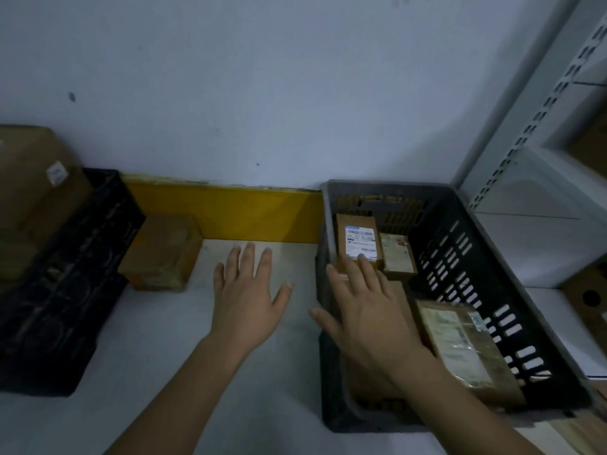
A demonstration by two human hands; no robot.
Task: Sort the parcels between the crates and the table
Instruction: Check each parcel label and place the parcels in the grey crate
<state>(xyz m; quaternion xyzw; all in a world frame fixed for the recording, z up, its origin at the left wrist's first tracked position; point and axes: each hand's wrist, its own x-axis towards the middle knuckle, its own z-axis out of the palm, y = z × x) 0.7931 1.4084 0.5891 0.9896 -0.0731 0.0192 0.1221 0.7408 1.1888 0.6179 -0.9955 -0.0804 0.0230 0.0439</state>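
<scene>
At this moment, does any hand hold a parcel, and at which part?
No. The left hand is open above the table; the right hand reaches flat into the grey crate, fingertips at the labelled parcel.

The right hand (361,310) covers part of a flat brown cardboard parcel (402,298) in the grey plastic crate (492,244). The big brown cardboard box (29,178) in the black plastic crate (65,290) is cut off at the left edge. The label words are too blurry to read.

Right hand (361,307) reaches into grey crate (492,257), seemingly touching labelled parcel (359,239).
</scene>
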